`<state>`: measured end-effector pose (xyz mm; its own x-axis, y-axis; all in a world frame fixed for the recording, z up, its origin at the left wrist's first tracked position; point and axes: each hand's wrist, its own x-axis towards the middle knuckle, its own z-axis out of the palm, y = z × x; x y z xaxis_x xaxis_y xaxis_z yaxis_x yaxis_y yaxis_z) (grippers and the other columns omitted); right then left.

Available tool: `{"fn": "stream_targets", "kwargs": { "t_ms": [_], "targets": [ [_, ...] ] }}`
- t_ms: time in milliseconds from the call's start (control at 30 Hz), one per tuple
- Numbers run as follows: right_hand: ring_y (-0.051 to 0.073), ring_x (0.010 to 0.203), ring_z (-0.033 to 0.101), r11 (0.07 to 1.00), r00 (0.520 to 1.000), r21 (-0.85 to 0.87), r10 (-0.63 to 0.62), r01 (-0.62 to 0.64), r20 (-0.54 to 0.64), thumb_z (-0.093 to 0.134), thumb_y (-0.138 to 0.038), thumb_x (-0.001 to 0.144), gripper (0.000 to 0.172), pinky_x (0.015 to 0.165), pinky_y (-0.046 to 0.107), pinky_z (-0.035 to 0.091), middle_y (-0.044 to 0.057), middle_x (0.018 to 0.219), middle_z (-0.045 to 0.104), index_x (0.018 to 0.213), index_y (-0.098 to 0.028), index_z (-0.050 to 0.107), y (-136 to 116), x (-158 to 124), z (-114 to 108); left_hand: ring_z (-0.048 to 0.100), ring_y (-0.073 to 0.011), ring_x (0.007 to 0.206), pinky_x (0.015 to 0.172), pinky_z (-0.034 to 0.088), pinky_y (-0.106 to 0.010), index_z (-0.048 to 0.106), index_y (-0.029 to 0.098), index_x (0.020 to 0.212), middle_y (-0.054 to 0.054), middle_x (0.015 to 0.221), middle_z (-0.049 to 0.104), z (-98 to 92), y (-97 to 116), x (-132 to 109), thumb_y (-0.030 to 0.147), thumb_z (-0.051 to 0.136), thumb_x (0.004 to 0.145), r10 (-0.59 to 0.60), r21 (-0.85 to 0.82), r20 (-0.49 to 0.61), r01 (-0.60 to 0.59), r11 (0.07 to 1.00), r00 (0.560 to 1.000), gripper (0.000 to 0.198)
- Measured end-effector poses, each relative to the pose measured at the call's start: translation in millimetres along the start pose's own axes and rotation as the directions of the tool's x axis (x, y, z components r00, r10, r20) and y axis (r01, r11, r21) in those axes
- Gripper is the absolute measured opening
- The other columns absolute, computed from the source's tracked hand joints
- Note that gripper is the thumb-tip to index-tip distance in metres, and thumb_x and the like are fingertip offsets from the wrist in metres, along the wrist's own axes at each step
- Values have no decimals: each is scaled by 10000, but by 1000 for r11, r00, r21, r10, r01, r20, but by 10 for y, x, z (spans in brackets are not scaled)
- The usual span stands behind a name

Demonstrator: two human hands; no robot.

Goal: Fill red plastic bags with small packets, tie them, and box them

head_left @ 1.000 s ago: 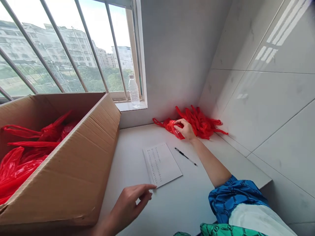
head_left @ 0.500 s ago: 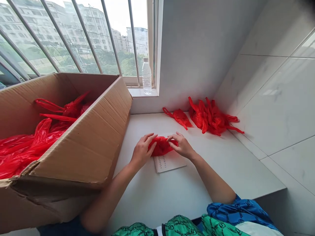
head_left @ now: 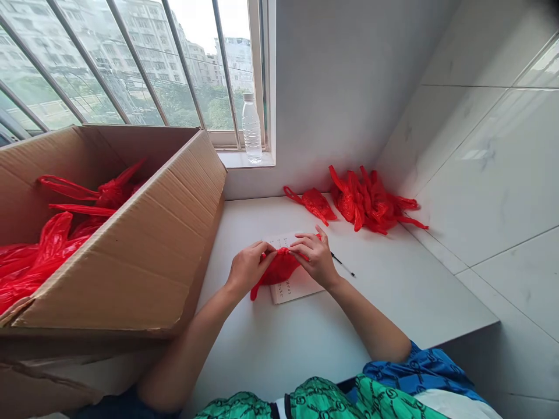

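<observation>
A red plastic bag point(head_left: 280, 269) with a knot at its top is pinched between both hands. My left hand point(head_left: 248, 266) is closed on the bag at the left of the knot, thumb against fingers. My right hand point(head_left: 315, 256) grips it on the right side, with some fingers raised. One loose end of the bag hangs below my left hand. Beneath the bag lies an open notebook point(head_left: 301, 286) with handwriting, partly covered by the bag and the right hand. A black pen point(head_left: 343, 265) shows to the right of my right hand.
A large cardboard box point(head_left: 144, 256) holding several red plastic bags point(head_left: 56, 250) stands at the left. On the white table point(head_left: 419, 285), a single red bag point(head_left: 317, 203) and a pile of red bags point(head_left: 373, 201) lie by the wall. A water bottle point(head_left: 252, 131) stands on the windowsill.
The bag has shifted down toward me, and both hands now pinch it at the knot. More of the notebook and the pen have come into sight. The view has shifted slightly.
</observation>
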<state>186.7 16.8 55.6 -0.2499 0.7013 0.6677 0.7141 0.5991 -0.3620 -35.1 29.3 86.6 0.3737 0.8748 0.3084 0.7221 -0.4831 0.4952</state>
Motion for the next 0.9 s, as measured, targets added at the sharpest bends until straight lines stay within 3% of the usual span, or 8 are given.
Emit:
{"fn": "stream_targets", "kwargs": {
  "t_ms": [167, 267, 333, 433, 567, 633, 767, 900],
  "targets": [
    [257, 1120, 642, 986, 977, -39, 155, -162, -144, 527, -335, 986, 167, 1205, 585, 151, 11, 942, 735, 929, -282, 674, 252, -124, -273, 589, -137, 696, 631, 419, -266, 638, 217, 898, 8, 877, 689, -174, -273, -66, 366, 478, 976, -128, -58, -139, 121, 991, 982, 232],
    [253, 1039, 659, 960, 956, 50, 280, -277, -89, 547, -340, 958, 142, 1143, 547, 298, 24, 949, 725, 903, -263, 652, 290, -205, -394, 606, -155, 742, 659, 442, -279, 635, 208, 936, -8, 877, 678, -203, -352, -125, 363, 459, 989, -160, -65, -188, 150, 986, 969, 241],
    [247, 1037, 646, 931, 941, 145, 338, -336, 7, 572, -350, 927, 125, 1045, 478, 424, 36, 1027, 718, 971, -258, 645, 211, -203, -409, 629, -187, 924, 771, 475, -301, 638, 211, 1053, -41, 1003, 680, -168, -279, -132, 366, 459, 996, -69, -45, -212, 61, 997, 975, 243],
    [256, 1071, 625, 903, 927, 210, 362, -374, 93, 635, -416, 885, 340, 988, 437, 466, 53, 1067, 705, 1183, -256, 605, 17, -120, -330, 567, -242, 1155, 950, 436, -373, 581, 260, 1278, -64, 1236, 639, -50, -73, -74, 402, 548, 966, 167, 83, -136, -157, 984, 977, 344],
    [214, 857, 647, 924, 944, 193, 319, -329, 83, 625, -430, 904, 191, 1072, 486, 373, 13, 832, 697, 948, -249, 666, -89, -28, -221, 625, -217, 931, 870, 416, -380, 688, 267, 1052, -24, 979, 706, 94, 28, 37, 331, 552, 970, 261, 193, -46, -248, 949, 964, 171],
    [196, 798, 633, 888, 915, 242, 404, -391, -1, 583, -424, 923, 224, 988, 440, 437, 10, 800, 684, 818, -232, 634, -18, -44, -260, 621, -178, 813, 826, 427, -352, 691, 232, 944, -17, 883, 691, 94, -39, 61, 284, 496, 991, 193, 124, -162, -175, 977, 968, 208],
    [190, 812, 614, 731, 762, 435, 632, -526, -141, 583, -463, 899, 258, 789, 330, 492, 16, 831, 648, 846, -211, 589, 198, -166, -463, 622, -164, 816, 752, 469, -284, 660, 189, 1010, -36, 906, 667, -24, -186, 46, 372, 524, 972, -122, -273, -395, 10, 962, 911, 231],
    [179, 825, 600, 667, 769, 513, 639, -540, -21, 615, -443, 878, 237, 777, 311, 486, 7, 848, 617, 868, -210, 570, 204, -243, -548, 630, -172, 925, 760, 487, -267, 541, 219, 1330, -61, 1067, 654, -83, -88, 45, 474, 504, 964, -249, -533, -284, 64, 844, 926, 448]
  ]
}}
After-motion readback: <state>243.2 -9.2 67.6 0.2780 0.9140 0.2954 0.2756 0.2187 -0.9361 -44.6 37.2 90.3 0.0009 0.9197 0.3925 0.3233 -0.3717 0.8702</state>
